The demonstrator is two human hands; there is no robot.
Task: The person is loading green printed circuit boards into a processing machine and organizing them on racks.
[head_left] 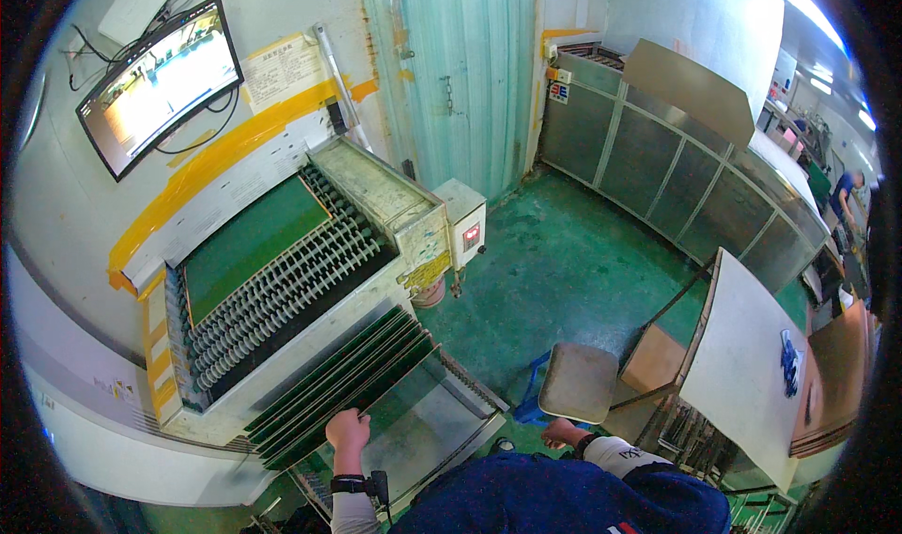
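Observation:
My left hand (pixel 349 432) is closed at the edge of the front green board (pixel 381 386), with the fingers curled against it. Several such thin green boards stand on edge, side by side, in a rack (pixel 460 433) before me. My right hand (pixel 564 433) hangs just beyond my body, near the seat of a stool (pixel 579 382). Its fingers are loosely bent and apart, and nothing shows in them. Beyond the rack is a roller conveyor (pixel 282 299), where another green board (pixel 254 247) lies flat on the rollers.
A control box (pixel 460 222) with a lit red display sits at the conveyor's corner. To my right, a pale tabletop (pixel 742 365) carries a blue item (pixel 788 363). A long metal-panelled machine (pixel 648 149) lines the far right, and a person (pixel 846 196) works farther back.

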